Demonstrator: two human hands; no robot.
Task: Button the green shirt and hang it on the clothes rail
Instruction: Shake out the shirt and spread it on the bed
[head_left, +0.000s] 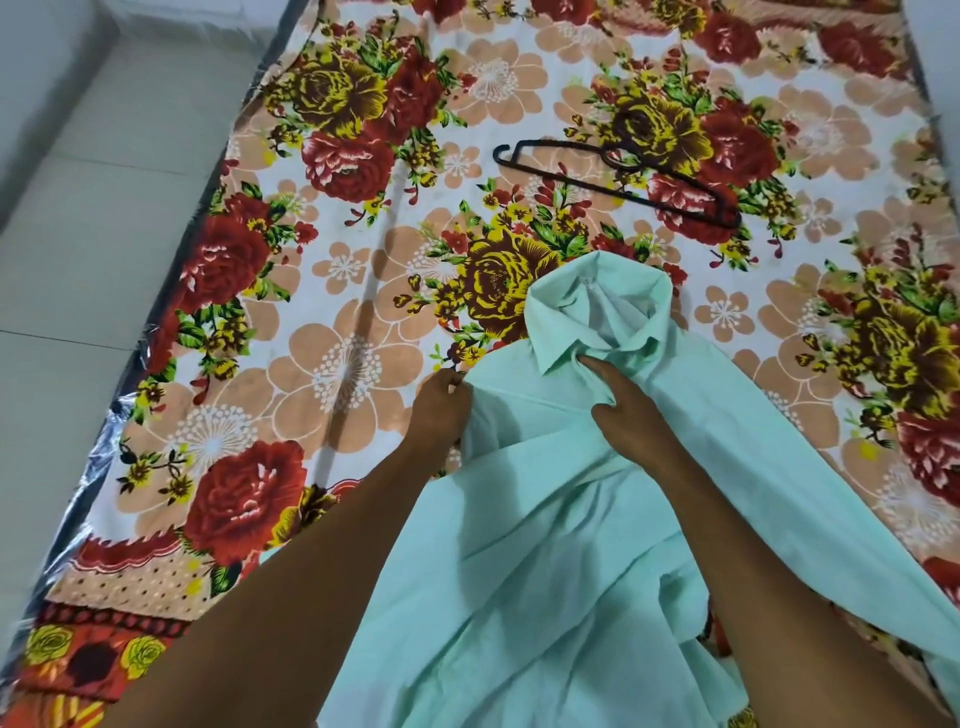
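A pale mint-green shirt (545, 545) lies crumpled on the bed, its collar pointing away from me and its front loosely folded. My left hand (439, 408) pinches the shirt's left shoulder edge between closed fingers. My right hand (626, 410) grips the cloth just below the collar, with the index finger stretched toward the collar tip. A black plastic hanger (618, 179) lies flat on the bedsheet beyond the shirt, apart from both hands. No buttons can be made out, and no clothes rail is in view.
The bed is covered by a floral sheet (343, 291) with red and yellow roses. The mattress edge, wrapped in plastic (104, 447), runs down the left side. Pale floor tiles (78, 234) lie to the left of it.
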